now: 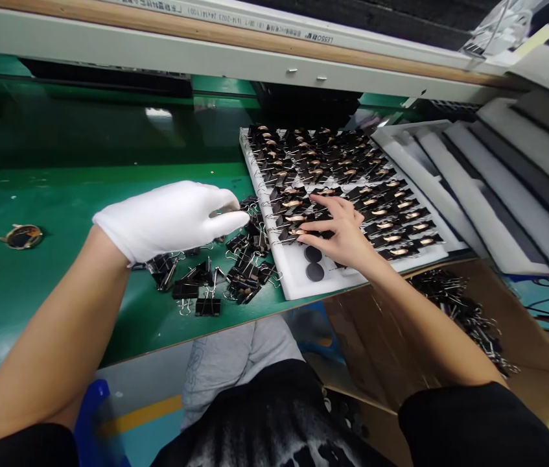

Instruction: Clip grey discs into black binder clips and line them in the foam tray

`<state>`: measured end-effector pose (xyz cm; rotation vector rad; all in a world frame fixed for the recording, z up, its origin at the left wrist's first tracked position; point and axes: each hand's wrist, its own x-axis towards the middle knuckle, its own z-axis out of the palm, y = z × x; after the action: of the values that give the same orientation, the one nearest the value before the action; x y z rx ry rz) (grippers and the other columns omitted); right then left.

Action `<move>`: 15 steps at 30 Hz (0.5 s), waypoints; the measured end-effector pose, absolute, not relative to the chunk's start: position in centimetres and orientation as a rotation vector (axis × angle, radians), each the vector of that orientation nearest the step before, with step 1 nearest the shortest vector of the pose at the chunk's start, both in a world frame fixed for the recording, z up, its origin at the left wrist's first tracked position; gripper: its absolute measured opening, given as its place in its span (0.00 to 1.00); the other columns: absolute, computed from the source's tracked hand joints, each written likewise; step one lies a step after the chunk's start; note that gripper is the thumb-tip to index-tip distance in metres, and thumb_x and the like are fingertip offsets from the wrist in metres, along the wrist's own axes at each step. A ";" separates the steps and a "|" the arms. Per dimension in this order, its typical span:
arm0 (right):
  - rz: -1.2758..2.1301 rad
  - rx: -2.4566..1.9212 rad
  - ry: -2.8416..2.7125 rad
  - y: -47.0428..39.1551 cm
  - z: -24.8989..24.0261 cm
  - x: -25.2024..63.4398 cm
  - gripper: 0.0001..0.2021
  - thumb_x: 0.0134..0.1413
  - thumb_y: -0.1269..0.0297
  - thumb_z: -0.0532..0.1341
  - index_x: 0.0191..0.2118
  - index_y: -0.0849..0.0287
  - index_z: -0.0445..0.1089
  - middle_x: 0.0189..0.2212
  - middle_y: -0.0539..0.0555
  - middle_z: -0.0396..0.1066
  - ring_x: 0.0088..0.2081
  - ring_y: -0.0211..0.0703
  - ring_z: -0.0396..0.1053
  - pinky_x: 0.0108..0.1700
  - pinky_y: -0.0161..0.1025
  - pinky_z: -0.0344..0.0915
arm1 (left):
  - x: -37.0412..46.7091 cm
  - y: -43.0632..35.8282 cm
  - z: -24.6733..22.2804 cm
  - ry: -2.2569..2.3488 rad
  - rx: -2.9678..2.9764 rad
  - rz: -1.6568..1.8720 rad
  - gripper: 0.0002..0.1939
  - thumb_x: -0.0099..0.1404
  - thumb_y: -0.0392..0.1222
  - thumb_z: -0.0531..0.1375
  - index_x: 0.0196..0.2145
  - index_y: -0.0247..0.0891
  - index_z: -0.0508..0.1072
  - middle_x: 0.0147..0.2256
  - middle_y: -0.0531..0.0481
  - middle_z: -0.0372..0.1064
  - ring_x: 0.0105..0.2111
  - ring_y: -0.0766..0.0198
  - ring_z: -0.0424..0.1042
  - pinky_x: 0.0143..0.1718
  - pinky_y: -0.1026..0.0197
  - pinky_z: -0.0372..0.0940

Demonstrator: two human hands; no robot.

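Note:
My left hand (174,219), in a white glove, hovers over the green table beside a pile of black binder clips (247,275). Its thumb and fingers curve toward each other, and whatever lies between them is too small to make out. My bare right hand (339,230) reaches over the white foam tray (291,279), fingers spread, its tips at the front left clips. Rows of black clips holding small gold-edged pieces (376,214) fill the tray. Two dark round discs (314,263) lie in its front part, just below my right hand.
A gold round watch-like part (22,237) lies at the table's left. Foam sheets (498,175) lean at the right. Below the table's right edge, a cardboard box (527,331) holds many clips (468,318). A pale rail (235,61) crosses the back.

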<state>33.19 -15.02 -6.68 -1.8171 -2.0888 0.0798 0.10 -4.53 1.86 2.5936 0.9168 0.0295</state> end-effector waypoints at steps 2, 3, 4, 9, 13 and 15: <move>0.040 -1.795 -2.097 -15.1 -6.5 33.0 0.08 0.63 0.51 0.70 0.41 0.42 0.86 0.72 0.53 0.62 0.70 0.74 0.55 0.61 0.73 0.55 | 0.2 -4.5 1.8 0.911 2.590 0.029 0.31 0.72 0.67 0.48 0.53 0.48 0.81 0.44 0.45 0.82 0.40 0.51 0.79 0.43 0.53 0.68; 0.025 -1.782 -2.104 -15.1 -6.4 33.0 0.07 0.63 0.51 0.70 0.41 0.42 0.87 0.72 0.52 0.62 0.71 0.74 0.55 0.62 0.72 0.55 | 0.3 -4.4 1.8 0.912 2.586 0.029 0.31 0.72 0.67 0.48 0.53 0.48 0.81 0.44 0.45 0.82 0.39 0.51 0.78 0.43 0.53 0.68; 0.017 -1.773 -2.109 -15.0 -6.3 32.9 0.07 0.63 0.51 0.70 0.41 0.42 0.87 0.72 0.53 0.62 0.71 0.73 0.55 0.62 0.72 0.56 | 0.3 -4.4 1.8 0.914 2.581 0.028 0.31 0.72 0.67 0.48 0.53 0.48 0.81 0.43 0.46 0.82 0.39 0.51 0.78 0.43 0.53 0.68; 0.083 -1.809 -2.103 -14.8 -6.5 33.1 0.07 0.62 0.52 0.71 0.42 0.43 0.86 0.71 0.55 0.62 0.71 0.74 0.55 0.61 0.73 0.56 | 0.3 -4.3 1.8 0.916 2.573 0.016 0.31 0.72 0.67 0.49 0.54 0.48 0.81 0.44 0.45 0.82 0.41 0.50 0.78 0.44 0.53 0.68; 0.076 -1.762 -2.166 -15.0 -6.4 33.9 0.10 0.61 0.48 0.71 0.45 0.42 0.85 0.72 0.54 0.61 0.70 0.72 0.56 0.63 0.71 0.56 | 0.2 -4.3 1.8 0.921 2.583 0.003 0.31 0.72 0.67 0.48 0.54 0.49 0.81 0.45 0.45 0.82 0.42 0.50 0.79 0.45 0.53 0.68; 0.028 -1.738 -2.200 -15.3 -6.1 34.1 0.13 0.61 0.47 0.71 0.48 0.42 0.84 0.73 0.55 0.60 0.70 0.71 0.56 0.63 0.69 0.56 | 0.2 -4.3 1.8 0.922 2.589 0.008 0.31 0.72 0.67 0.48 0.54 0.49 0.81 0.46 0.46 0.82 0.43 0.50 0.79 0.45 0.53 0.68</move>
<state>34.07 -15.27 -6.09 -1.7379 -2.1998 0.0277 0.19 -4.31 1.83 2.5894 0.9215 0.0080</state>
